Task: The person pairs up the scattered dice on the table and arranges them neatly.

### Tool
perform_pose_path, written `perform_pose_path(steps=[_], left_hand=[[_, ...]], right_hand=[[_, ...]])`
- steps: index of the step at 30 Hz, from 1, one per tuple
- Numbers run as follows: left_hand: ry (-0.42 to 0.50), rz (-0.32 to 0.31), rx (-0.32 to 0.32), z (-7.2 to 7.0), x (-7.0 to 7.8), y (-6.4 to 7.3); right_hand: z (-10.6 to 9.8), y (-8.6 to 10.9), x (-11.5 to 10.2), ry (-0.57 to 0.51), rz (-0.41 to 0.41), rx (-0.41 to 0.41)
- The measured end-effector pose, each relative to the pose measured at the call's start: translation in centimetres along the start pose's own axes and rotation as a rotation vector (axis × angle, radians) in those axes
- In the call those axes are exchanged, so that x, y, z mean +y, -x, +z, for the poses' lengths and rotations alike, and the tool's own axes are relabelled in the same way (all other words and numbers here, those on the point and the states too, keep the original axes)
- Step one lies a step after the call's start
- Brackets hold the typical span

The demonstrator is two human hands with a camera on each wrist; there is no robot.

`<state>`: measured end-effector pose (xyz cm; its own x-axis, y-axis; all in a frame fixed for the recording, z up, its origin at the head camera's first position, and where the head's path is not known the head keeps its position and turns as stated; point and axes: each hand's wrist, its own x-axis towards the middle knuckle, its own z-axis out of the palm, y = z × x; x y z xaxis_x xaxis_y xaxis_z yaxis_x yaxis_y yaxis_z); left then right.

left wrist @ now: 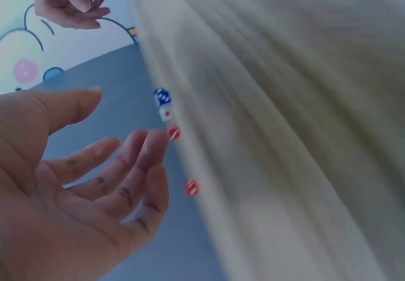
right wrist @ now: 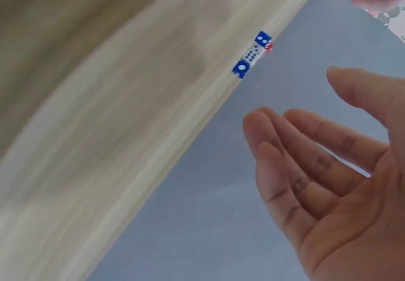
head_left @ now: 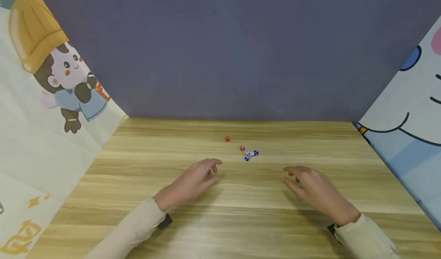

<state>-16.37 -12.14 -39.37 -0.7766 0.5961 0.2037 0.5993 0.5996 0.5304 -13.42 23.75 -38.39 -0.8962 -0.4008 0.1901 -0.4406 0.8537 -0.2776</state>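
Several small dice lie on the wooden table past my hands. A red die point(head_left: 227, 139) sits apart at the back, while another red die point(head_left: 242, 148), two white dice point(head_left: 252, 154) and two blue dice point(head_left: 247, 158) are bunched together. My left hand point(head_left: 194, 180) hovers left of the bunch, fingers loosely bent and holding nothing. On the other side, my right hand point(head_left: 315, 188) is held in the same relaxed way, its palm bare in the right wrist view. Neither hand touches a die.
The wood-grain tabletop point(head_left: 241, 220) ends at a dark grey-blue panel point(head_left: 234, 52). A cartoon-printed cloth point(head_left: 31, 144) stands along the left side, and another printed cloth point(head_left: 406, 109) along the right.
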Motion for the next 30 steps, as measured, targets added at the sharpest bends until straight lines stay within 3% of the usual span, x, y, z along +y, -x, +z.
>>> perform_pose_path(steps=[6, 8, 10, 14, 18, 30], left_hand=[[0.379, -0.074, -0.194, 1.8, -1.7, -4.7], [0.474, -0.099, -0.227, 2.5, -2.0, -6.3], [0.512, -0.111, -0.236, 3.1, -2.2, -7.8], [0.500, -0.120, -0.231, 3.9, -2.5, -10.3], [0.465, -0.146, -0.231, 4.1, -2.5, -11.7], [0.372, -0.100, -0.233, 5.0, -2.5, -12.8]], right_hand=[[0.1, -1.7, -0.8, 0.006, -0.040, -0.068], [0.3, -2.2, -1.0, 0.001, -0.049, -0.085], [0.5, -2.7, -1.1, -0.008, -0.075, -0.080], [0.9, -3.7, -1.2, -0.028, -0.111, -0.057], [1.2, -4.6, -1.1, -0.072, -0.120, -0.081], [1.9, -6.4, 0.2, -0.137, -0.049, -0.253]])
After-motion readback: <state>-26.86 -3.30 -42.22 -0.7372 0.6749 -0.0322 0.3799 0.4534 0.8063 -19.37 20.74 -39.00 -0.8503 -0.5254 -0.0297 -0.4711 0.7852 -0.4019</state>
